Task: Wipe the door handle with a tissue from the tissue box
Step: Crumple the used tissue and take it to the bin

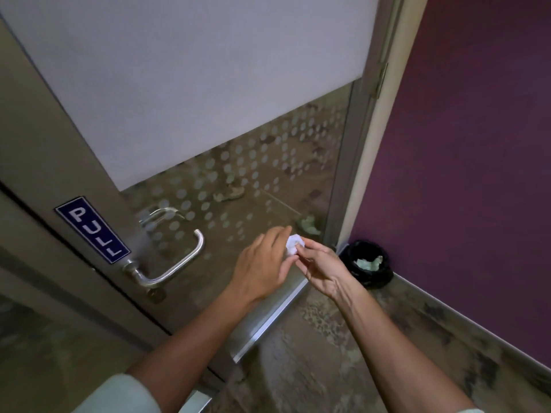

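A silver lever door handle juts from the glass door, just below a blue PULL sign. To its right, apart from it, a crumpled white tissue sits between both hands. My left hand has its fingertips on the tissue's left side, and my right hand pinches its right side. No tissue box shows in the view.
A black-lined bin with paper inside stands in the corner by the purple wall. The door's metal bottom rail runs diagonally over the mottled floor. A hinge sits on the frame at upper right.
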A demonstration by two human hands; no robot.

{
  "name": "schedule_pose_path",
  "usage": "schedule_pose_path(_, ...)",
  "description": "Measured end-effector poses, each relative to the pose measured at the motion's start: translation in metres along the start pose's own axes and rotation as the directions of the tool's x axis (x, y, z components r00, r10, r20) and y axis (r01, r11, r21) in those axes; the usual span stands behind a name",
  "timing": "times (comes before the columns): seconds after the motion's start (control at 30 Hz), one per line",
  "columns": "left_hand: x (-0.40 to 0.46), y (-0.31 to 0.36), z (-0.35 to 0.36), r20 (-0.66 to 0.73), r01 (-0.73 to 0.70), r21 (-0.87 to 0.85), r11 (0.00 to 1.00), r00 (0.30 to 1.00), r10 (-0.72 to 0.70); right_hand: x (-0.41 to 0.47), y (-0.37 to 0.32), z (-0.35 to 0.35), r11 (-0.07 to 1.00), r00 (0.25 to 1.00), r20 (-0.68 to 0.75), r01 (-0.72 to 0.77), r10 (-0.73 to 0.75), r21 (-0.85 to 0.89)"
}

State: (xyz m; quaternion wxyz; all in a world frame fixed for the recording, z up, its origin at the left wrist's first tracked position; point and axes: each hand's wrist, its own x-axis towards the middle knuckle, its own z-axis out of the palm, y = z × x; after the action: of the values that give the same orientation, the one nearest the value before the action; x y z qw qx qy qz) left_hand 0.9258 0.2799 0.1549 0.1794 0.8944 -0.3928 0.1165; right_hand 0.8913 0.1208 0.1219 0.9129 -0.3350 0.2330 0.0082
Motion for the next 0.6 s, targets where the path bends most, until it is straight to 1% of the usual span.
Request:
schedule_pose_path(0.07, 0.010, 0.011, 0.016, 0.041, 0.002, -0.068, 0.998, 0.999, 0.000, 0.002, -0.014, -0.012, 1.000, 1.000, 0.012, -0.002, 0.002, -0.014)
schedule_pose_path(0.17, 0.028, 0.027, 0.035, 0.045, 0.019, -0.135, 0.991, 0.999, -0.013, 0.008, -0.038, -0.033, 0.999, 1.000, 0.008, -0.018, 0.019, -0.038)
schedule_pose_path(0.27, 0.048, 0.044, 0.052, 0.011, 0.038, -0.194, 0.980, 0.999, -0.037, 0.014, -0.062, -0.058, 0.987, 0.999, -0.031, -0.032, 0.027, -0.157)
schedule_pose_path(0.33, 0.065, 0.055, 0.061, -0.005, 0.055, -0.206, 0.977, 0.998, -0.057, 0.018, -0.076, -0.074, 0.973, 0.998, -0.054, -0.042, 0.030, -0.227)
schedule_pose_path(0.4, 0.080, 0.066, 0.070, -0.010, 0.066, -0.195, 0.978, 0.998, -0.070, 0.022, -0.089, -0.089, 0.970, 0.997, -0.065, -0.044, 0.030, -0.240)
schedule_pose_path(0.47, 0.094, 0.077, 0.081, -0.004, 0.078, -0.205, 0.976, 0.997, -0.080, 0.025, -0.103, -0.101, 0.969, 0.998, -0.050, -0.049, 0.038, -0.243)
schedule_pose_path(0.6, 0.112, 0.097, 0.102, -0.005, 0.103, -0.217, 0.971, 0.994, -0.107, 0.029, -0.124, -0.123, 0.967, 0.996, 0.031, -0.078, 0.088, -0.244)
